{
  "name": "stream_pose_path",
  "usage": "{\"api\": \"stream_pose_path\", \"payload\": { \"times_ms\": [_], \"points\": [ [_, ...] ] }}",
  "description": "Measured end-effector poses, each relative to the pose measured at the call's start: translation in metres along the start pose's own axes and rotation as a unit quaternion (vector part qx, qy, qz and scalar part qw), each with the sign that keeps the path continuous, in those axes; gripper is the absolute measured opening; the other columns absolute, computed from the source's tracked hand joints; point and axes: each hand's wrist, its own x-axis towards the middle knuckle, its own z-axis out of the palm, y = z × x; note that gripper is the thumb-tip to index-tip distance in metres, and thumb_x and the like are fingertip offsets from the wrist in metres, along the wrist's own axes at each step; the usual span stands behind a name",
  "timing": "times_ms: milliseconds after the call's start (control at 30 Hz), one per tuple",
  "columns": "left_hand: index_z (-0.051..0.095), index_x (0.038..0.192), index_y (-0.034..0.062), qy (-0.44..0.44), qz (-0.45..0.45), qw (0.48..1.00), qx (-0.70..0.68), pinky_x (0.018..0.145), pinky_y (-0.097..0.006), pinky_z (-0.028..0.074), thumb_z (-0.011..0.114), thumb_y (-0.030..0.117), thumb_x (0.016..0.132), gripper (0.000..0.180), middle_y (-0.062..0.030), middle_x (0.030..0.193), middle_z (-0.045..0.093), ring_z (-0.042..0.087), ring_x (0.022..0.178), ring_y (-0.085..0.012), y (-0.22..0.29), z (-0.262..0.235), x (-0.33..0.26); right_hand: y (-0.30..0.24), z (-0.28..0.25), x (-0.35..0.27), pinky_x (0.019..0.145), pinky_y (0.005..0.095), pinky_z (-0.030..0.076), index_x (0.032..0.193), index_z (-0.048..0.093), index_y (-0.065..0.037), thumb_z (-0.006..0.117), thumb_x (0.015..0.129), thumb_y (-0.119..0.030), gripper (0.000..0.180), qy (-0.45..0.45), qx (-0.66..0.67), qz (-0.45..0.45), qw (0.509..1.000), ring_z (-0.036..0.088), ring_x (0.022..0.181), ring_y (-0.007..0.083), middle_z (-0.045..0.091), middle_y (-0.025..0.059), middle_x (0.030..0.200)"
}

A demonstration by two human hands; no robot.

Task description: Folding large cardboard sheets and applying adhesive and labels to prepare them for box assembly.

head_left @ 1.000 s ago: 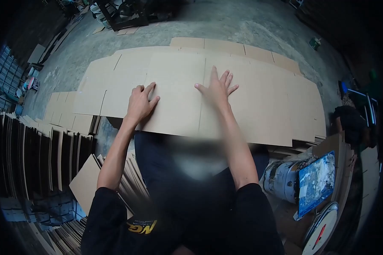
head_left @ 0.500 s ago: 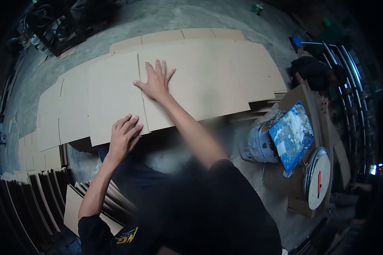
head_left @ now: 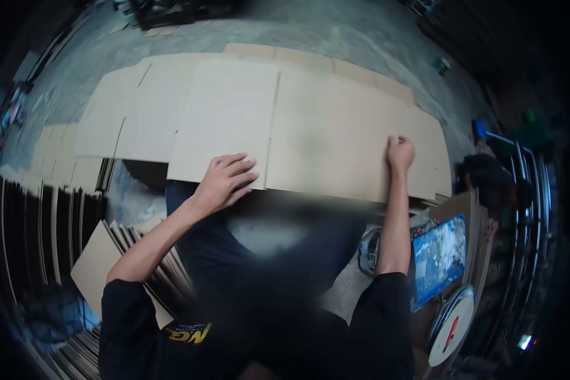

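Left grip [head_left: 224,180] sat loosely spread, seemingly empty, just left of the seam [head_left: 272,126]; right grip [head_left: 401,153] curled way right, hold kinda unclear, cardboard [head_left: 335,136] stretching lengthwise between them.

A black T-shirt [head_left: 266,339] has short sleeves [head_left: 128,316] and bold yellow lettering [head_left: 191,334] with smaller pale print at left; the trousers [head_left: 202,237] are dark navy.

At the right, a blue panel [head_left: 440,256] is smeared with white, and just below it a red object [head_left: 451,334] is borne by a round pale lid [head_left: 465,316]. A green container [head_left: 441,66] is set on the grey floor [head_left: 354,31]. Dark machinery [head_left: 171,12] is cut off by the top edge; at far right, a person in dark clothes [head_left: 491,180] is half hidden in shadow.
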Motion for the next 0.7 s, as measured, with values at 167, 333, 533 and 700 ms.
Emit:
{"api": "stream_pose_path", "payload": {
  "times_ms": [167,333,533,700],
  "points": [
    [0.070,0.125,0.0145,0.004,0.013,0.999,-0.031,0.109,-0.045,0.039,0.082,0.019,0.079,0.048,-0.0053,0.142,0.060,0.050,0.139,-0.0292,-0.007,0.002,0.001,0.017,-0.001,0.027,0.082,0.0374,0.056,0.106,0.074,0.003,0.086,0.081,-0.037,0.048,-0.066,0.109,0.041,0.991,0.070,0.081,0.0238,0.073,0.0113,0.085],
    [0.071,0.124,0.0149,0.008,0.013,1.000,-0.017,0.111,-0.046,0.037,0.080,0.025,0.084,0.042,-0.0041,0.143,0.060,0.049,0.139,-0.0285,-0.009,0.002,-0.002,-0.035,-0.014,-0.011,0.090,0.0354,0.052,0.122,0.069,-0.002,0.078,0.088,-0.023,0.041,0.076,-0.006,-0.169,0.983,0.067,0.103,0.0259,0.070,0.0181,0.112],
    [0.072,0.117,0.0145,0.011,-0.014,1.000,-0.014,0.111,-0.047,0.037,0.081,0.025,0.082,0.038,-0.0042,0.141,0.060,0.049,0.139,-0.0283,-0.003,0.004,-0.005,-0.169,-0.061,-0.215,0.099,0.0461,0.052,0.103,0.072,-0.004,0.082,0.078,-0.015,0.029,-0.216,0.234,-0.462,0.828,0.063,0.116,0.0361,0.066,0.0148,0.120],
    [0.071,0.112,0.0128,-0.017,-0.025,0.999,-0.025,0.111,-0.048,0.037,0.080,0.021,0.082,0.033,-0.0054,0.138,0.061,0.048,0.139,-0.0308,0.005,0.001,0.003,-0.163,-0.037,-0.252,0.097,0.0450,0.047,0.102,0.073,-0.008,0.079,0.077,-0.011,0.026,-0.141,0.202,-0.506,0.827,0.064,0.110,0.0302,0.067,0.0098,0.113]
  ]
}}
